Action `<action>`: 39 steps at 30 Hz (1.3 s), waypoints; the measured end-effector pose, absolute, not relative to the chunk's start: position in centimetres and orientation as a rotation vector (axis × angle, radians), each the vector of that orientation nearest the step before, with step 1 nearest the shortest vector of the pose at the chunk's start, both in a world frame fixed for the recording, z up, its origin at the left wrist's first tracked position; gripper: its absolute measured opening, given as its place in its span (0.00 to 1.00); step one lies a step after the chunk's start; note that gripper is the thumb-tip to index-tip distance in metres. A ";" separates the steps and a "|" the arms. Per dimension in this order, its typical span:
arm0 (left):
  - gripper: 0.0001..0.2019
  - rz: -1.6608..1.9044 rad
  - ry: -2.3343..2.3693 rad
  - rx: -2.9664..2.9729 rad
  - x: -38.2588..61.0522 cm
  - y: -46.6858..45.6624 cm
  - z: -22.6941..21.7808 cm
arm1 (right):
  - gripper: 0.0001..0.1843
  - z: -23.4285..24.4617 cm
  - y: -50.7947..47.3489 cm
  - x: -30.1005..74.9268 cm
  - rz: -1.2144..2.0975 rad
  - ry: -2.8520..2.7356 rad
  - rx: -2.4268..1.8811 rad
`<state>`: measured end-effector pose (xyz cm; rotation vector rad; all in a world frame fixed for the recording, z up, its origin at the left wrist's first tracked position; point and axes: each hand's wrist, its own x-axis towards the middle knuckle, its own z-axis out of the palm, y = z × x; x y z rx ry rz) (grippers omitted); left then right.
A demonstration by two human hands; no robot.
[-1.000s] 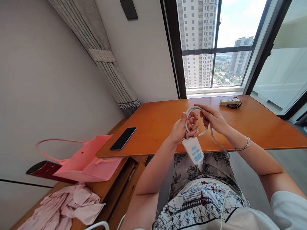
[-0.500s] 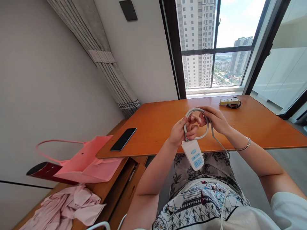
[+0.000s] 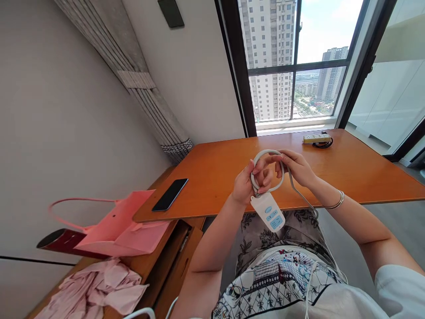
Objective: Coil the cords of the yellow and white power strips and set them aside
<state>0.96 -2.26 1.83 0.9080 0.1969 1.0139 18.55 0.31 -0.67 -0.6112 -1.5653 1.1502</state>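
A white power strip (image 3: 267,212) with pale blue socket panels hangs tilted below my left hand (image 3: 247,181), past the table's near edge. That hand is closed around the cable where it leaves the strip, and its fingers reach inside the loop. The light grey cable (image 3: 278,186) is wound into a round coil. My right hand (image 3: 295,167) pinches the coil's upper right side, close to the left fingertips. From there the loose cable runs down over the table edge to my lap.
The orange-brown table (image 3: 219,177) carries a black phone (image 3: 170,194) at left and another power strip (image 3: 317,139) with a black cord at the far right. Left of the table are a pink bag (image 3: 126,226) and crumpled pink cloth (image 3: 96,288). A window stands behind.
My left fingers have stretched toward the right hand along the top of the coil. The coil has shifted slightly left, and the hanging strip has swung a little to the right.
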 end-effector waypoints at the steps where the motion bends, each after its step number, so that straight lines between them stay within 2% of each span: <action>1: 0.24 1.058 0.186 0.910 1.1 -2.3 1.8 | 0.24 -1.0 0.3 18.5 1.155 -1.572 -0.631; 9: 0.19 1.321 0.191 0.963 0.2 -2.8 2.8 | 0.23 -6.3 -1.8 19.7 1.170 -1.877 -0.916; 12: 0.18 1.419 0.191 0.976 -0.8 -2.5 3.2 | 0.23 -8.3 -3.4 21.4 0.959 -2.051 -1.061; 16: 0.17 1.515 0.185 1.031 -1.8 -2.1 3.4 | 0.15 -9.4 -4.8 23.9 0.420 -1.886 -1.092; 18: 0.18 1.525 0.185 1.053 -1.8 -2.1 3.3 | 0.13 -9.0 -5.0 24.8 0.121 -1.876 -1.069; 21: 0.19 1.474 0.192 1.107 -1.5 -2.4 3.0 | 0.17 -7.5 -4.8 25.1 -0.221 -2.092 -1.060; 28: 0.25 1.325 0.143 1.271 -1.1 -2.9 2.7 | 0.16 -2.6 -5.5 22.8 -0.714 -2.407 -0.769; 34: 0.20 1.243 0.285 1.175 -1.5 -2.7 3.0 | 0.12 1.7 -5.8 22.3 -0.781 -2.347 -0.523; 39: 0.23 1.104 0.181 1.162 -0.8 -2.6 2.2 | 0.13 3.4 -5.5 20.8 -0.605 -2.311 -0.482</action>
